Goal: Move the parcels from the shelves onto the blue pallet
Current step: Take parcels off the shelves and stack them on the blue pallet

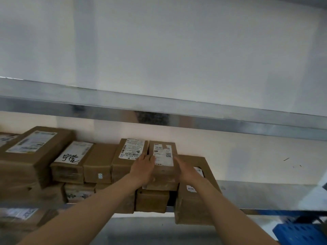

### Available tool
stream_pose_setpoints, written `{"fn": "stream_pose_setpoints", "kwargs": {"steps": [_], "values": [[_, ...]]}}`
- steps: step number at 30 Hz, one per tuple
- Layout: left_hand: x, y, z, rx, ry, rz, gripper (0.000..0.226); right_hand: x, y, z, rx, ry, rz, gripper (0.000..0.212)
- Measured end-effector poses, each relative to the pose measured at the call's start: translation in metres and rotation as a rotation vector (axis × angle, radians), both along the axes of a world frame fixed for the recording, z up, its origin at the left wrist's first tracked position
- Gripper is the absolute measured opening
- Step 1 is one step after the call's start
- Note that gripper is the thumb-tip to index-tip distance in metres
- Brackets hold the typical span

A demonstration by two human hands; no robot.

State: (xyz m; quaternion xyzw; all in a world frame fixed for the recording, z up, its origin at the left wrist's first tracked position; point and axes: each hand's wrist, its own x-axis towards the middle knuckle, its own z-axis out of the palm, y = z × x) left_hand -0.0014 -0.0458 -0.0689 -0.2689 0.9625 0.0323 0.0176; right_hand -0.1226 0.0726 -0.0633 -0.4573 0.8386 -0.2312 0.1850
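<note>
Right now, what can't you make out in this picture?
Head view:
- Blue pallet: mostly cut off by the bottom-right corner.
- Labels: print blurred, unreadable.
- Lower parcels: partly hidden behind the forearms.
- Whether the right hand touches the parcel beside the left hand: unclear.

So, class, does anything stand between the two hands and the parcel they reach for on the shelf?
Nothing visible does. The left hand lies on the left edge of the parcel; the right hand is at its right side. A labelled box crowds its left, a bigger box its right.
</note>
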Motion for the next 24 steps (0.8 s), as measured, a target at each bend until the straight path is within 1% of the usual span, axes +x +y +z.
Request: {"fn": "stream_pose_setpoints", "kwargs": {"steps": [2, 6, 9, 12, 16, 20, 24], "values": [[-0.002, 0.001, 0.001, -0.033, -0.026, -0.002, 0.087, -0.003, -0.005, -0.001, 0.035, -0.011, 0.014, 0.085], [-0.007, -0.003, 0.006, -0.093, -0.056, -0.009, 0.078, -0.010, -0.009, -0.010, 0.096, -0.041, 0.026, 0.099], [-0.012, -0.004, 0.007, -0.083, -0.066, 0.001, 0.072, -0.015, -0.011, -0.014, 0.077, -0.043, 0.035, 0.099], [-0.013, -0.004, 0.004, -0.055, -0.033, 0.012, 0.068, -0.018, -0.012, -0.015, 0.059, -0.026, 0.014, 0.099], [-0.013, -0.006, 0.001, 0.025, 0.057, 0.026, 0.062, -0.021, -0.014, -0.012, 0.037, -0.044, -0.010, 0.099], [-0.015, -0.005, 0.004, 0.150, 0.129, 0.074, 0.064, -0.021, -0.014, -0.004, 0.048, -0.036, -0.017, 0.097], [-0.013, -0.003, 0.013, 0.261, 0.272, 0.085, 0.063, -0.020, -0.012, 0.008, 0.055, -0.031, -0.007, 0.095]]}}
